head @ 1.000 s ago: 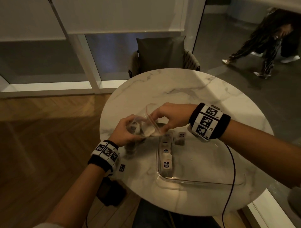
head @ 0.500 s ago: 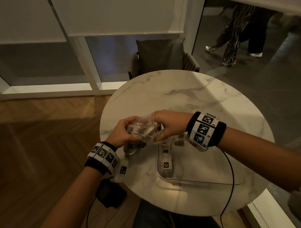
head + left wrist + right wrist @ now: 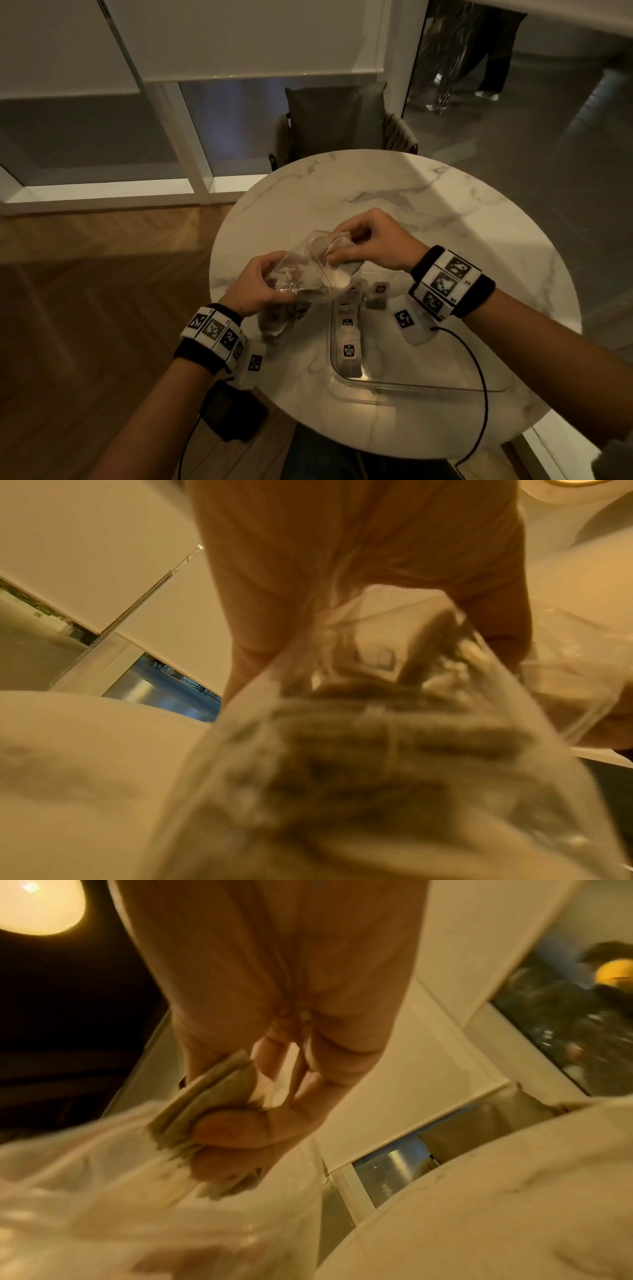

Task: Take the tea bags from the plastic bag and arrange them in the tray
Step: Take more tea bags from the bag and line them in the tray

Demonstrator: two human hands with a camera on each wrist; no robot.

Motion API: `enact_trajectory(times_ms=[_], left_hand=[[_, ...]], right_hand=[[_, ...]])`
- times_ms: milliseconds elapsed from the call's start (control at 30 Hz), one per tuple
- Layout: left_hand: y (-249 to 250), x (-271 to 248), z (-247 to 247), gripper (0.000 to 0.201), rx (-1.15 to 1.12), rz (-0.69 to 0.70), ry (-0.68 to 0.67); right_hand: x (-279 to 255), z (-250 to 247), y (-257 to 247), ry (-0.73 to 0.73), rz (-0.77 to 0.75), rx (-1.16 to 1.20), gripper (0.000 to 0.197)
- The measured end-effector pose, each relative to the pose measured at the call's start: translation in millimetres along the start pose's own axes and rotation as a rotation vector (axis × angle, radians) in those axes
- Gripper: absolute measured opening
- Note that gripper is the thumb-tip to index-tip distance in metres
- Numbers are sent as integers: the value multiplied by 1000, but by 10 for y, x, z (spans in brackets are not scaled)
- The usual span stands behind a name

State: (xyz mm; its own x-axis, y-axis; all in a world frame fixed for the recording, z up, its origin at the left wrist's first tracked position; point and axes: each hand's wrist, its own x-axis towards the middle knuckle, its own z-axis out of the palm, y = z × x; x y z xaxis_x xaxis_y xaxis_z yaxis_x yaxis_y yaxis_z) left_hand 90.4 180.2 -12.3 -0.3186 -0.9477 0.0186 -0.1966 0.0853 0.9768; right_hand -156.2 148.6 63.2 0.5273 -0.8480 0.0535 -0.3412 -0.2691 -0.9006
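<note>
Where the round marble table [image 3: 428, 205] comes nearest the person, a clear, shallow plastic tray [image 3: 424, 389] with rounded corners lies flat, and a column of paper-tagged tea bags [image 3: 348, 353] runs along its left wall, long axes pointing away from the person. Just beyond and left of it, the left hand [image 3: 255, 289] grips the crumpled lower end of a transparent plastic bag [image 3: 308, 274] held above the table, its long axis slanting up to the right with the mouth towards the right hand [image 3: 373, 240]. That hand's fingers [image 3: 240, 1129] pinch a small stack of flat tea bags [image 3: 202, 1099] at the bag's mouth. Behind the table stands a dark cushioned chair [image 3: 339, 120].
</note>
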Motion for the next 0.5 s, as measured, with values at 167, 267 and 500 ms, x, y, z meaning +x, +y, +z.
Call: enact_trajectory(times_ms=[167,267,500], left_hand=[[-22,-19,-35,60,85,-19,47],[-43,32,-37,56,258,-106,128],[-207,195,81,77,537,-367,362]], right_hand=[[-165,-96,57,214,93,304,21],[-244,-177,42,306,164,446,14],[-396,-277,37,415,199,606,9]])
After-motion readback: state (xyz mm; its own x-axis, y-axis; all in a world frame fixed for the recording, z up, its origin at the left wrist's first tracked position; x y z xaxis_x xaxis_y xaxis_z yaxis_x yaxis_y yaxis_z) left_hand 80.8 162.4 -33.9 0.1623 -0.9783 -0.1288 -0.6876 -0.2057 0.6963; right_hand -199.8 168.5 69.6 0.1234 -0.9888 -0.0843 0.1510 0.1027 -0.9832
